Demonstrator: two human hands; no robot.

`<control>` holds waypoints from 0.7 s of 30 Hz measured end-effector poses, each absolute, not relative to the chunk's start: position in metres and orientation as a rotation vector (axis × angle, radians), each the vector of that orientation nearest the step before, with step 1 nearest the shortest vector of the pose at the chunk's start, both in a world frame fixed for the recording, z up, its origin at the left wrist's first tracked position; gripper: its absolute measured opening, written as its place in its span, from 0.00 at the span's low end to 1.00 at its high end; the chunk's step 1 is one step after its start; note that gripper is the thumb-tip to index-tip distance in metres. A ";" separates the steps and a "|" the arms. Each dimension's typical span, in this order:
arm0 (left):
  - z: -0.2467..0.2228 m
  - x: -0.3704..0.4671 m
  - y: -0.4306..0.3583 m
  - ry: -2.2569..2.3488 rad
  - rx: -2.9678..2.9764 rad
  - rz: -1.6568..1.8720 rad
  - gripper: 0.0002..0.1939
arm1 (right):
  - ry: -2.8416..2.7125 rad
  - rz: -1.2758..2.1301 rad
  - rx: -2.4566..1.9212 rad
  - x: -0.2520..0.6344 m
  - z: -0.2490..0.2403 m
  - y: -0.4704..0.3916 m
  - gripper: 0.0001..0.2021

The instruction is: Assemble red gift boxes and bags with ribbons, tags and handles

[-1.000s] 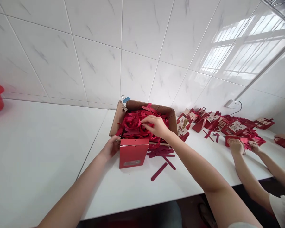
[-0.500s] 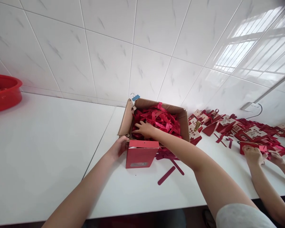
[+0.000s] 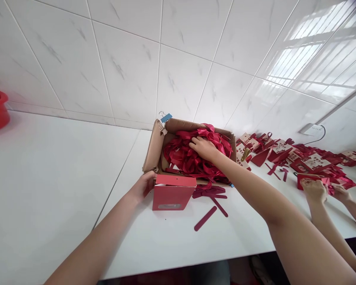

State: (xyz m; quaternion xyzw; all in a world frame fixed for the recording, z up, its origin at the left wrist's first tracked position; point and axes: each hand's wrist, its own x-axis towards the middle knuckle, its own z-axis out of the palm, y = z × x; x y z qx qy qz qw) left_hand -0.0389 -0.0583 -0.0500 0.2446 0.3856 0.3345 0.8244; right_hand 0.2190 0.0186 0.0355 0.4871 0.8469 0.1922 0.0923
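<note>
Nearest me on the white table (image 3: pixel 142 245), an upright red paper box with a small clear window (image 3: pixel 172 194) stands by the near wall of the open brown cardboard box (image 3: pixel 153 148), with the left hand (image 3: pixel 144 186) clamped on its upper left edge and flat maroon strips (image 3: pixel 205 218) lying to its right. Beyond it, the right hand (image 3: pixel 204 149) reaches over the carton's near right side into tangled glossy red ribbons (image 3: pixel 182 159); these lie directly beneath and around its bent fingers, but whether the half-buried tips pinch any, I can't tell.
</note>
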 end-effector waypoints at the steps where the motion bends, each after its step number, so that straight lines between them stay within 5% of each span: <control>1: -0.050 -0.039 -0.059 0.812 0.510 0.709 0.06 | 2.519 0.579 1.436 0.219 0.034 0.017 0.17; 5: -0.049 -0.038 -0.061 0.807 0.516 0.704 0.07 | 2.602 0.544 1.378 0.209 0.023 0.014 0.19; 10: -0.052 -0.039 -0.059 0.806 0.564 0.687 0.06 | 2.697 0.110 1.290 0.178 0.000 0.017 0.41; 17: -0.055 -0.039 -0.058 0.869 0.568 0.719 0.13 | 2.806 -0.063 1.245 0.166 -0.022 0.023 0.22; 21: -0.051 -0.037 -0.060 0.849 0.572 0.724 0.12 | 2.957 0.103 1.356 0.179 -0.017 0.023 0.24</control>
